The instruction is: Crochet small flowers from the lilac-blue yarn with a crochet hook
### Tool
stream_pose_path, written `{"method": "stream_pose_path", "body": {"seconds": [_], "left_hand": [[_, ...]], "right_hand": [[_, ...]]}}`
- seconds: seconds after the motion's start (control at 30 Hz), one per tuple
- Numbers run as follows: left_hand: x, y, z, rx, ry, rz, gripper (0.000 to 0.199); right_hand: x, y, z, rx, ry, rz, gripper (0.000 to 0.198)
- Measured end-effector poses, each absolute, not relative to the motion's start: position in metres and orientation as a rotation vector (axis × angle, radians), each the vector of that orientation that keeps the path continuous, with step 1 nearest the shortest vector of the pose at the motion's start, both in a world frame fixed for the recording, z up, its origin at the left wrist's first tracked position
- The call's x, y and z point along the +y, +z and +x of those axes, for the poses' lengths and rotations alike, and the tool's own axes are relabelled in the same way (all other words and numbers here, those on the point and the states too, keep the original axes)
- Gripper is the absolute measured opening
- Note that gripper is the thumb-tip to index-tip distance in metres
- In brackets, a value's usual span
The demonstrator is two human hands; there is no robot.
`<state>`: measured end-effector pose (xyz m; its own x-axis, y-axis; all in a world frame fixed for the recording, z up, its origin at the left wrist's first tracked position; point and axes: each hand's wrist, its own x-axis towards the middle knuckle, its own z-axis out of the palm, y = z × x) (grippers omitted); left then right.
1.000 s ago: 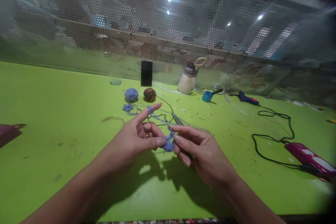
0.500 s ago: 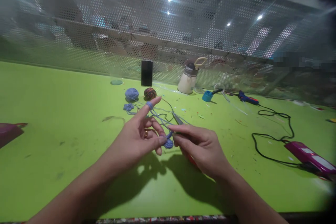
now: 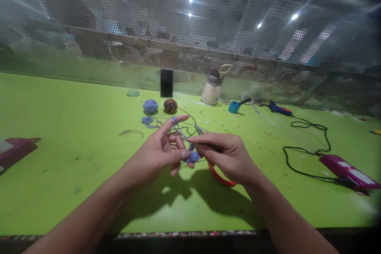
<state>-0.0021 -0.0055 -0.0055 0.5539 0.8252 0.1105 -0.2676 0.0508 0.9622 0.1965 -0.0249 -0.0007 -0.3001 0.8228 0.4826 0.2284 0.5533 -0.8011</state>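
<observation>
Between the thumb and fingers of my left hand (image 3: 166, 147) is a small blue-purple crochet piece (image 3: 193, 157). Blue yarn (image 3: 175, 120) wraps round the raised index finger of that hand and runs down to the piece. My right hand (image 3: 228, 152) is closed on a thin crochet hook (image 3: 210, 145) with a dark handle; its tip is at the top of the piece. Partly hidden under my right hand lie red-handled scissors (image 3: 222, 179), blades pointing away. Past my left hand are a blue yarn ball (image 3: 150, 106), a dark multicoloured yarn ball (image 3: 170, 106) and a small blue crocheted piece (image 3: 147, 120).
A phone (image 3: 166, 83) stands against the perforated screen, near a white bottle (image 3: 212, 89) and a clear cup (image 3: 133, 87). Rightward are a blue tape roll (image 3: 234, 107), a glue gun (image 3: 279, 108) and a corded magenta device (image 3: 347, 171). Another magenta object (image 3: 19, 151) lies far left.
My left hand has shifted slightly right, its index finger bending lower. My right hand has risen a little, showing more of the red scissor handle. The crochet piece has turned, exposing more of it.
</observation>
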Motion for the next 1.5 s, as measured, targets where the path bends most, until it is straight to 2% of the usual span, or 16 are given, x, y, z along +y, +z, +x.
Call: {"method": "stream_pose_path", "body": {"seconds": [0.17, 0.3, 0.6, 0.93, 1.3, 1.5], "left_hand": [[-0.004, -0.007, -0.003, 0.575, 0.915, 1.217, 0.093], [-0.002, -0.009, 0.000, 0.558, 1.009, 1.168, 0.102], [-0.002, -0.004, 0.000, 0.621, 1.078, 1.015, 0.083], [-0.001, -0.003, -0.004, 0.590, 0.831, 1.193, 0.091], [-0.005, -0.002, -0.001, 0.613, 0.958, 1.128, 0.072], [-0.003, -0.007, -0.003, 0.678, 0.945, 1.142, 0.057]], "right_hand": [[-0.023, -0.004, 0.194, -1.564, 1.023, -0.983, 0.022], [-0.023, -0.012, 0.190, -1.516, 1.067, -0.982, 0.023], [-0.029, -0.016, 0.181, -1.499, 1.048, -0.954, 0.023], [-0.029, -0.014, 0.183, -1.439, 1.242, -0.892, 0.020], [-0.032, -0.015, 0.186, -1.397, 1.165, -0.900, 0.019], [-0.034, -0.014, 0.182, -1.335, 1.234, -0.921, 0.020]]}}
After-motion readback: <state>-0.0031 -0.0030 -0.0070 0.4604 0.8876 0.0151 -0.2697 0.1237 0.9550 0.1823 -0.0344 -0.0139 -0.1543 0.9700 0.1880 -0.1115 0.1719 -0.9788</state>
